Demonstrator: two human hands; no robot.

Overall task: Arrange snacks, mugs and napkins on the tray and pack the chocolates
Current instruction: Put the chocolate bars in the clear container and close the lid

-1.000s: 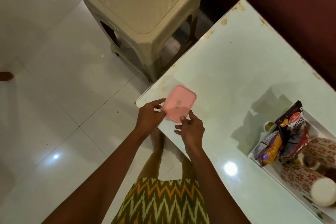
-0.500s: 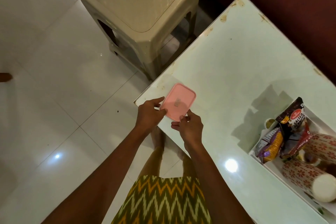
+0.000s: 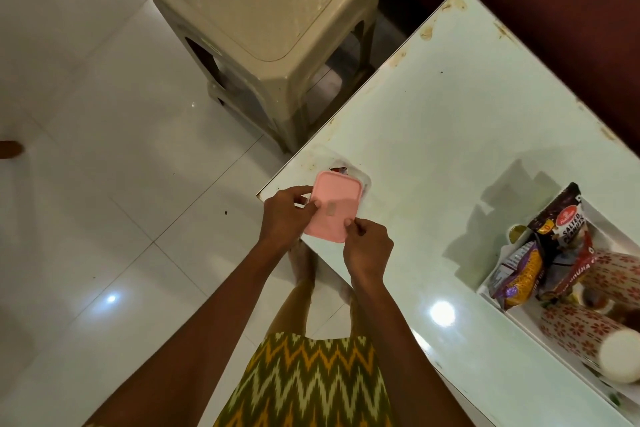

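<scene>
Both hands grip a pink lid (image 3: 334, 210) at the near corner of the table (image 3: 433, 149): the left hand (image 3: 285, 215) pinches its left edge, and the right hand (image 3: 369, 246) pinches its near right corner. The lid is lifted and tilted over a clear container (image 3: 362, 180) whose far rim shows beyond it. Farther right, a white tray (image 3: 519, 317) holds snack packets (image 3: 519, 274), a salted peanuts pack (image 3: 562, 218) and patterned mugs (image 3: 588, 336). A beige plastic stool (image 3: 270, 10) stands on the floor beyond the table.

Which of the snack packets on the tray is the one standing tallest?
The dark brown salted peanuts packet, at the far end of the white tray. It stands above the purple and yellow packet and the red packet beside it.
</scene>
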